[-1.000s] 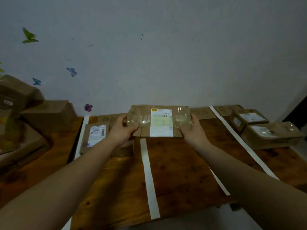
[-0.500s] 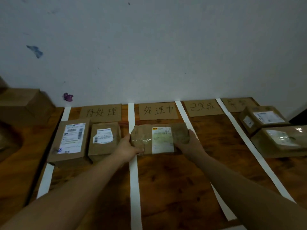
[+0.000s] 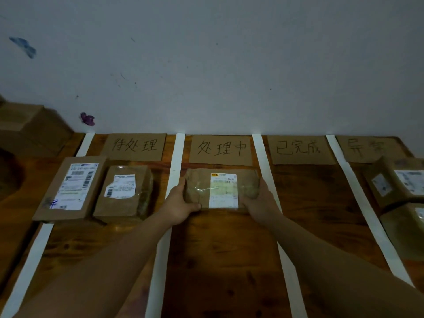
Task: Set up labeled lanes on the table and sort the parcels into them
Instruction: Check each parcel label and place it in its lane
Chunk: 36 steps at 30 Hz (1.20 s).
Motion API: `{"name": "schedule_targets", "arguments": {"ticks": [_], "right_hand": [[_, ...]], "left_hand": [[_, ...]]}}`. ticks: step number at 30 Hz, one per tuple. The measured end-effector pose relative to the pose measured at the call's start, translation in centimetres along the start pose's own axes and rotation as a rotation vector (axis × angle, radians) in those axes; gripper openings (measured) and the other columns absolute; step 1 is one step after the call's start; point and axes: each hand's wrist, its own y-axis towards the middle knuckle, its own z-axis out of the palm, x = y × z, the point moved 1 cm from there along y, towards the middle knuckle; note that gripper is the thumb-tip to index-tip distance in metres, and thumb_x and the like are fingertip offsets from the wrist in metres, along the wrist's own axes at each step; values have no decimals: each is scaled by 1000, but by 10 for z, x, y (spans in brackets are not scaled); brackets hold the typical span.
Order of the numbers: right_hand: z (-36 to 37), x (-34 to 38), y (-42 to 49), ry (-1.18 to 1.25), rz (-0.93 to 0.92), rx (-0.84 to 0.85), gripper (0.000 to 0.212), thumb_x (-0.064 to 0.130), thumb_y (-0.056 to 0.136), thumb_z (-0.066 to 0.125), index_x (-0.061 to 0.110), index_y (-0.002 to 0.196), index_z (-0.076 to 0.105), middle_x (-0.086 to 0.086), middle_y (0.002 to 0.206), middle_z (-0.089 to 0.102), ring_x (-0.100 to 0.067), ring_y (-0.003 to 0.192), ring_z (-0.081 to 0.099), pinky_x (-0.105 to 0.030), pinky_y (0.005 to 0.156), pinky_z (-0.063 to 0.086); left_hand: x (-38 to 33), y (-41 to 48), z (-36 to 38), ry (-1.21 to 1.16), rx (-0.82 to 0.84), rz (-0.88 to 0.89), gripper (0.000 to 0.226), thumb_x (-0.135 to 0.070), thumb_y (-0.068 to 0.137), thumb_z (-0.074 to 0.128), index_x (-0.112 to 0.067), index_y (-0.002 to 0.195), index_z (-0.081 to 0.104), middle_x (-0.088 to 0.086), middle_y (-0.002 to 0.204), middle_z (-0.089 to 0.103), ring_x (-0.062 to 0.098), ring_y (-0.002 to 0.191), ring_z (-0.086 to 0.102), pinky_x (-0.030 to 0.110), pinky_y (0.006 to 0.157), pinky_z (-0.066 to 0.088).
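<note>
The parcel [image 3: 222, 188] sits at the centre of the frame, in the second lane from the left, directly below the card [image 3: 220, 149] reading 处理中. Its long axis runs left to right across the lane, square to the white tape strips [image 3: 175, 177]. Its printed label faces up.

The left hand [image 3: 181, 203] grips the parcel's left end, thumb on the near edge and fingers wrapped around the side. The right hand [image 3: 260, 203] grips the right end in mirror fashion. Both hands are closed on the parcel. Neither is nearer; the hold is symmetric.

Whether the parcel's underside already rests on the table [image 3: 224, 260] cannot be determined; it appears at or just above the surface.

The parcel nearly fills the lane width. Its left end lies just beside the left strip, and its right end lies just beside the right strip [image 3: 263, 171]. The left hand overlaps the left strip.

Judgement: the coming move is a release, straight down and outward. Risk: the ends may overlap the strips when the hands withdraw sideways.

Two parcels [image 3: 101, 189] already lie in the lane at left.
</note>
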Motion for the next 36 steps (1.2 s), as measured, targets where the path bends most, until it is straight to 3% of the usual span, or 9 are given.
{"name": "schedule_targets", "arguments": {"ticks": [4, 7, 10, 12, 16, 25, 29, 34, 36], "right_hand": [[-5, 8, 12, -20, -21, 49, 73, 31, 83, 70, 22, 141, 27, -6, 133, 49, -26, 118, 53, -42, 92, 52], [-8, 21, 12, -204, -52, 3, 77, 42, 79, 68, 20, 141, 28, -7, 135, 42, -27, 119, 46, -43, 93, 47], [-9, 59, -5, -322, -176, -26, 61, 51, 81, 61, 18, 130, 43, -7, 130, 47, -24, 117, 46, -38, 92, 45], [-4, 96, -30, -283, -251, 22, 66, 50, 87, 57, 19, 142, 35, -7, 145, 39, -29, 131, 38, -46, 106, 37], [31, 174, -94, -181, -428, 120, 67, 41, 92, 56, 22, 149, 27, -4, 153, 29, -27, 140, 28, -44, 111, 28], [206, 266, -269, -223, -658, 306, 65, 42, 92, 55, 22, 148, 30, -5, 154, 29, -25, 139, 29, -37, 111, 26], [282, 290, -338, -249, -723, 415, 67, 44, 93, 55, 19, 149, 28, -7, 153, 29, -26, 138, 31, -34, 109, 28], [377, 302, -395, -321, -806, 569, 61, 42, 93, 56, 21, 146, 33, -4, 149, 33, -23, 136, 33, -31, 108, 28], [421, 299, -409, -346, -819, 636, 59, 41, 93, 57, 21, 144, 37, -3, 145, 36, -22, 133, 36, -26, 105, 29]], "left_hand": [[-9, 6, -4, 50, 14, -20, 89, -6, 81, 69, -23, 150, 16, 1, 144, 38, 22, 134, 35, 32, 104, 36], [-20, -3, -17, 129, -28, 14, 80, -17, 85, 67, -23, 149, 20, 1, 151, 27, 25, 139, 28, 37, 108, 31], [-31, -25, -45, 167, -120, 81, 75, -35, 85, 65, -31, 148, 23, -2, 154, 26, 25, 139, 29, 46, 111, 32], [-36, -48, -71, 140, -184, 176, 67, -33, 85, 65, -30, 144, 33, -5, 144, 41, 18, 132, 41, 40, 108, 36], [-23, -111, -136, 196, -358, 229, 68, -28, 89, 63, -22, 147, 29, -6, 148, 31, 14, 136, 30, 27, 109, 25], [160, -297, -292, 221, -567, 6, 75, -36, 86, 65, -19, 148, 27, 8, 157, 18, 21, 145, 14, 35, 117, 18], [234, -375, -344, 104, -622, -98, 75, -33, 86, 65, -19, 149, 26, 8, 155, 23, 23, 141, 26, 31, 110, 29], [325, -424, -387, 26, -650, -169, 91, -64, 69, 67, -25, 145, 35, -3, 144, 40, 19, 131, 41, 41, 110, 34], [359, -431, -388, -41, -635, -253, 74, -43, 84, 64, -22, 147, 30, -7, 143, 34, 16, 133, 35, 34, 110, 30]]}}
